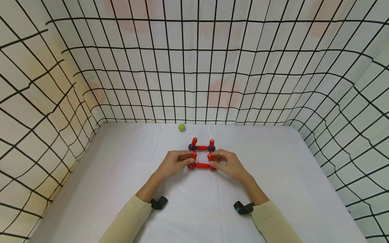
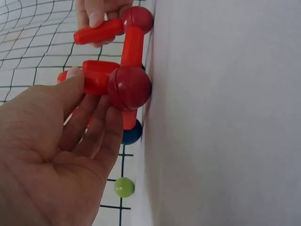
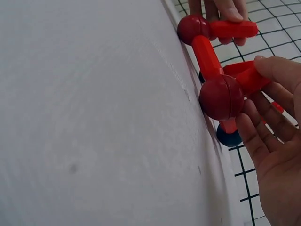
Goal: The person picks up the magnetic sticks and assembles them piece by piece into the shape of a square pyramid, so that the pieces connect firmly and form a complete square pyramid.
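Observation:
A square frame of red rods and balls stands on the white table, with a red rod upright at each corner. Its near corners are dark red balls (image 2: pixel 129 88); its far corners are dark blue balls (image 1: pixel 211 147). My left hand (image 1: pixel 175 162) pinches the near-left upright red rod (image 2: pixel 96 81) between thumb and fingers, its fingertips by the red ball. On the other side, my right hand (image 1: pixel 228 163) holds the near-right upright red rod (image 3: pixel 251 80) the same way. A horizontal red rod (image 1: pixel 202 165) joins the two near balls. The side rods are partly hidden by my fingers.
Behind the frame a small green ball (image 1: pixel 181 127) lies near the table's far edge. Black grid netting (image 1: pixel 194 72) rises at the back and both sides of the white-covered table (image 1: pixel 261 148). Dark wrist cameras (image 1: pixel 159 203) sit on both wrists.

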